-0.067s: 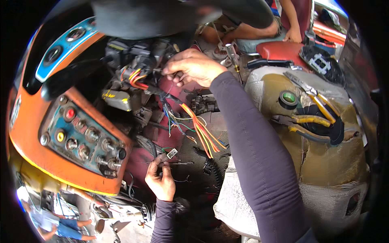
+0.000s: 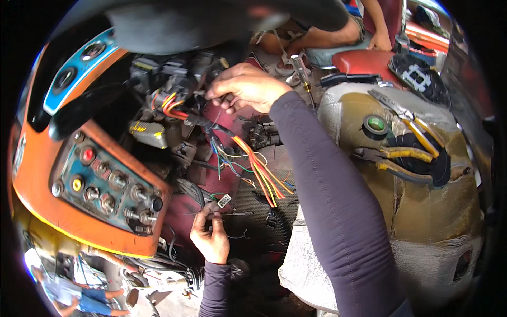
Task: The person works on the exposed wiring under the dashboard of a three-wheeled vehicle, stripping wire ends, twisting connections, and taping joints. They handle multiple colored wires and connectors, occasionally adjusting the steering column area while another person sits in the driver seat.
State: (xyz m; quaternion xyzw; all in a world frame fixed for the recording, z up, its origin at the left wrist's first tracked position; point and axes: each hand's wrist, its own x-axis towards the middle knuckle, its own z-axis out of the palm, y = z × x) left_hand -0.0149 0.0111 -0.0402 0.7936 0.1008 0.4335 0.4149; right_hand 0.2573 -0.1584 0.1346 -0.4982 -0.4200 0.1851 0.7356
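Note:
My right hand (image 2: 245, 89) is closed beside dark connectors (image 2: 179, 79), its thumb and index finger pinching what looks like a thin dark wire. Below it runs a taped loom with red, orange and yellow wires (image 2: 253, 161) and thinner blue and green ones (image 2: 222, 153), fanned out with loose ends. Lower down, my left hand (image 2: 210, 238) pinches grey wiring close to a small white connector (image 2: 224, 201). The wiring lies over maroon and textured surfaces.
An orange console with switches (image 2: 111, 190) fills the left. A worn seat (image 2: 428, 211) on the right holds pliers (image 2: 401, 156) and tape (image 2: 375, 127). A screwdriver (image 2: 301, 71) stands beyond. Another person's hand (image 2: 379, 42) rests top right; a second person (image 2: 79, 296) is lower left.
The view has shifted very slightly, and my right hand appears a little further left. My left hand holds the same place.

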